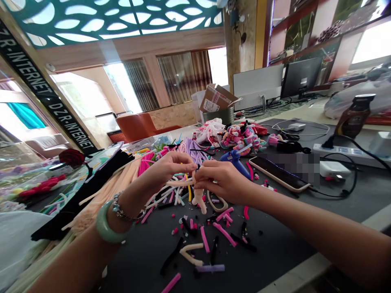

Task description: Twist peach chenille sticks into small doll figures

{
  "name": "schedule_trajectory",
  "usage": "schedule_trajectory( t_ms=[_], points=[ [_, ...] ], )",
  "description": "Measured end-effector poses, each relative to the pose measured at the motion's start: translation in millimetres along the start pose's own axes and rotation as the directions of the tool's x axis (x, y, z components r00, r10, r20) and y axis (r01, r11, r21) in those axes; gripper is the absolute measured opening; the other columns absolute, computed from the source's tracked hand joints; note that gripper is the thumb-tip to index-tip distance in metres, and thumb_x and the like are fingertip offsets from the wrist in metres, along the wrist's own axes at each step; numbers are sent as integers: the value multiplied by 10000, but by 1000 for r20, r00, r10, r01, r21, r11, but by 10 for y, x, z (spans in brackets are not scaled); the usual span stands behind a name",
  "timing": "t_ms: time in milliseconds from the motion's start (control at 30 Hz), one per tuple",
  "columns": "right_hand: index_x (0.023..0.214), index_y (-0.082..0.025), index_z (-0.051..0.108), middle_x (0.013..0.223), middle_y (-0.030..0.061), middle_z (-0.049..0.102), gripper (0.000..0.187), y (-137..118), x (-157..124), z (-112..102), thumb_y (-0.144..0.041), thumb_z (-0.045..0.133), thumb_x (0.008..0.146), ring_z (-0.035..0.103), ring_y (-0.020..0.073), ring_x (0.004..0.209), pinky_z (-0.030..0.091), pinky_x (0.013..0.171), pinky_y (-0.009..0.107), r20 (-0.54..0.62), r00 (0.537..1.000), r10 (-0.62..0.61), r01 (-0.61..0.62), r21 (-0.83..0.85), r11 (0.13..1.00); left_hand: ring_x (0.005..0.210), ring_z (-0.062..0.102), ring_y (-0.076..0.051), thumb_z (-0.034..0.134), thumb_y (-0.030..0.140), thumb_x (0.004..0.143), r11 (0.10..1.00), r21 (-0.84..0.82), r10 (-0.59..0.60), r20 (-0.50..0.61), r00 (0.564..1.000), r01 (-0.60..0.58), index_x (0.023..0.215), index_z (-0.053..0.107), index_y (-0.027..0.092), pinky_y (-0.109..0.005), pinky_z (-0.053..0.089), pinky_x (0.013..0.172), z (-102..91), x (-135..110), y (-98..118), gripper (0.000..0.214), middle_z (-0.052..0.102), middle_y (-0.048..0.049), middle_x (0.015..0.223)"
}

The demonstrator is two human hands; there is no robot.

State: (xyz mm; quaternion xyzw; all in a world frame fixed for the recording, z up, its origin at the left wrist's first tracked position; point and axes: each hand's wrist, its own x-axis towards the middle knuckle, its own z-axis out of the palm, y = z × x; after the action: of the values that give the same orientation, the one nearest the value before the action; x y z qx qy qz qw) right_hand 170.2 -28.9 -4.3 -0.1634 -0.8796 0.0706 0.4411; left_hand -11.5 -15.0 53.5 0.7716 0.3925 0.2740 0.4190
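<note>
My left hand (169, 167) and my right hand (221, 179) meet above the dark table (275, 244), both pinched on a small cream pipe-cleaner figure (198, 195). The figure's cream arms stick out to the left and its twisted legs hang below my fingers. A green bangle and a bead bracelet circle my left wrist. Cut pipe-cleaner scraps (214, 236) in pink, black, cream and purple lie scattered under my hands.
A blue glue gun (235, 158) and a phone (279, 173) lie just right of my hands. Bundles of cream and black stems (91, 191) stretch along the left. Finished colourful pieces (241, 136), a power strip (348, 150), a brown bottle (354, 114) and monitors sit behind.
</note>
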Motion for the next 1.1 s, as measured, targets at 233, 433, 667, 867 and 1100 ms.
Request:
schedule_trajectory(
  t_ms=[233, 433, 667, 867, 1100],
  points=[
    [811, -143, 605, 771, 30, 612, 56, 53, -4, -21, -165, 573, 852, 556, 115, 696, 415, 646, 205, -53, 998, 18, -21, -57, 998, 552, 486, -99, 736, 281, 593, 923, -364, -156, -52, 986, 126, 605, 650, 119, -213, 359, 534, 155, 110, -288, 184, 553, -6, 564],
    [801, -145, 595, 769, 40, 616, 80, 139, -8, -6, -201, 575, 854, 559, 136, 706, 413, 655, 225, -85, 995, 57, -69, -146, 987, 600, 486, -95, 692, 242, 606, 881, -469, -122, -81, 989, 70, 619, 620, 113, -211, 382, 561, 298, 144, -462, 148, 543, -7, 641],
    [808, -151, 596, 747, 32, 615, 69, 213, -9, -34, -185, 559, 855, 562, 142, 706, 395, 656, 230, -119, 989, 90, -114, -215, 970, 647, 489, -111, 665, 255, 685, 916, -400, -74, -233, 970, -26, 630, 629, 127, -232, 384, 614, 415, 129, -477, 144, 542, 4, 658],
    [783, -145, 599, 718, 22, 595, 97, 202, -7, -51, -213, 579, 848, 532, 123, 652, 379, 623, 218, -144, 981, 133, -159, -189, 969, 662, 496, -127, 647, 282, 729, 962, -251, 27, -300, 954, -106, 586, 646, 124, -236, 385, 653, 449, 82, -412, 213, 572, 2, 631],
    [773, -134, 619, 692, 19, 567, 157, 213, -6, -74, -215, 527, 870, 507, 113, 626, 364, 600, 215, -165, 972, 165, -192, -168, 967, 732, 543, -164, 521, 331, 836, 991, -49, 102, -305, 947, -122, 667, 639, 135, -264, 408, 731, 501, 88, -422, 284, 605, -16, 678]
  ],
)
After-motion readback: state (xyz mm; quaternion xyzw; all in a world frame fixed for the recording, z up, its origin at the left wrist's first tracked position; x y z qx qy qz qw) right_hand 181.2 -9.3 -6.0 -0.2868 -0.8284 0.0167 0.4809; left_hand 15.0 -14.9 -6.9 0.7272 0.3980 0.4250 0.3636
